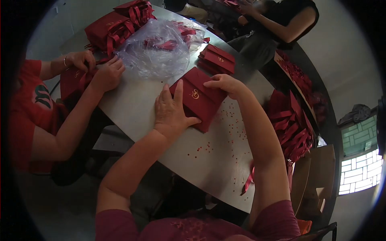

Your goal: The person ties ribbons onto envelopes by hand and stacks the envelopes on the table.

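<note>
A dark red folded bag with a gold logo lies on the pale table, between my two hands. My left hand rests along its left side, fingers spread, the thumb at its lower edge. At the upper right, my right hand holds the bag's edge between thumb and fingers. Just beyond it lies a small stack of similar red bags. Small red dots are scattered on the table below and to the right of the bag.
A clear plastic bag with red ribbons lies beyond my left hand. Red bags are piled at the back left. A person in red handles a bag at left; another person is across. Ribboned bags and cardboard stand right.
</note>
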Tool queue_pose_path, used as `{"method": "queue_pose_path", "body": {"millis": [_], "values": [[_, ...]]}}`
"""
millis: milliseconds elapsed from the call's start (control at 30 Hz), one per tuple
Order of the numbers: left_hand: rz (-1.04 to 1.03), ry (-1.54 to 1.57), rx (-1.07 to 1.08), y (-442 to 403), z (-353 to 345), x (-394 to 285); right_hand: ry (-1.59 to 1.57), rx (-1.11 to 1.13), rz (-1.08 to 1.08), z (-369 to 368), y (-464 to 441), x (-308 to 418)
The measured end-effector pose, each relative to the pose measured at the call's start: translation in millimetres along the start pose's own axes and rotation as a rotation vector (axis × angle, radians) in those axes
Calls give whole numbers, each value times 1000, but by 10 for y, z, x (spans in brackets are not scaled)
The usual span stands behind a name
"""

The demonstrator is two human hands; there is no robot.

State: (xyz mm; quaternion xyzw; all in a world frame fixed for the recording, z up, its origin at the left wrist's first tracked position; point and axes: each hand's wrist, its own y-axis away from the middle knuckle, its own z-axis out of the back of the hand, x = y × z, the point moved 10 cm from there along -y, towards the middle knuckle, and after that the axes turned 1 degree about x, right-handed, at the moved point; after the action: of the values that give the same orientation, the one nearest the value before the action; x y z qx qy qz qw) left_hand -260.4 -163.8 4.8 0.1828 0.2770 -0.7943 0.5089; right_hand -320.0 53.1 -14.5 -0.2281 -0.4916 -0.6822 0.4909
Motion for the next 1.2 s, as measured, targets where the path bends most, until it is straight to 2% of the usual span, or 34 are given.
{"method": "queue_pose_path", "body": {"millis": [67,133,267,367,433,567,633,767,833,900,967,1000,1067,1100,1167,1200], "values": [[-11,50,6,-4,14,-13,-36,69,-33,-58,36,-9],[-30,103,10,-6,18,-32,-248,193,-130,-191,110,-90],[-97,204,11,23,15,-96,-197,216,-27,-210,281,-28],[-168,252,-56,29,124,-185,-164,165,83,-16,397,197],[-203,256,-112,40,198,-224,-175,49,171,347,441,442],[-304,180,-113,54,169,-314,-142,-97,294,1019,74,811],[-330,153,-82,54,113,-328,148,-168,199,1230,-172,928],[-346,106,0,32,-24,-351,318,-144,130,1362,-719,895],[-350,112,33,23,-64,-360,517,-287,109,1454,-916,771],[-334,81,55,3,-89,-349,533,-305,101,1472,-1006,622],[-322,68,72,-9,-99,-348,356,-349,196,1487,-984,536],[-310,60,80,-12,-111,-342,349,-350,190,1514,-982,445],[-310,72,95,-17,-135,-327,479,-481,431,1589,-827,566],[-307,85,102,-14,-143,-326,481,-476,435,1488,-605,647],[-295,78,111,3,-157,-329,747,-452,668,1085,-250,840],[-282,73,111,-4,-158,-327,984,-445,647,827,-108,865]]}}
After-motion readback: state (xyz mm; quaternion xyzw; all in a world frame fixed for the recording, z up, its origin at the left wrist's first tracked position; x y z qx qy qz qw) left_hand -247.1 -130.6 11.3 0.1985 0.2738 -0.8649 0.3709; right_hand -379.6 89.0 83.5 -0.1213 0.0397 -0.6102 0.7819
